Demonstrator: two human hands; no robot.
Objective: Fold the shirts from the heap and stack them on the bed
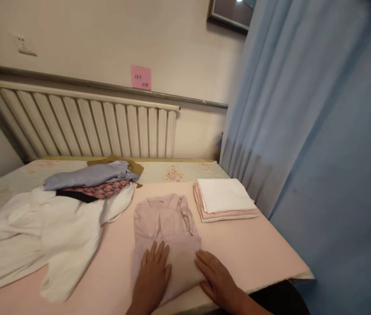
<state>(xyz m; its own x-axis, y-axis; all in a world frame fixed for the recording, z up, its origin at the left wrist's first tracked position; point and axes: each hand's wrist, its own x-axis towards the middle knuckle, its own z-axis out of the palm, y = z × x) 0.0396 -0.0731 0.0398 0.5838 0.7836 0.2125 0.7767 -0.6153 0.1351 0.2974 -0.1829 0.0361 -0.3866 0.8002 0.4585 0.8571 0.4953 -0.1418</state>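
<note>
A pale pink shirt (168, 218) lies partly folded in front of me, its collar end pointing away and its lower part turned up over the body. My left hand (154, 271) rests flat on the folded part, toward its left side, with the fingers stretched out. At the right edge of the shirt is my right hand (214, 275), fingers extended and touching the cloth. Neither hand grips anything that I can see.
A folded stack with a white cloth (226, 194) on top sits to the right. On the left lie a white garment (64, 232), a patterned piece (103, 189) and a blue-grey garment (90, 174). A blue curtain (329, 153) hangs at right; a radiator (106, 127) stands behind.
</note>
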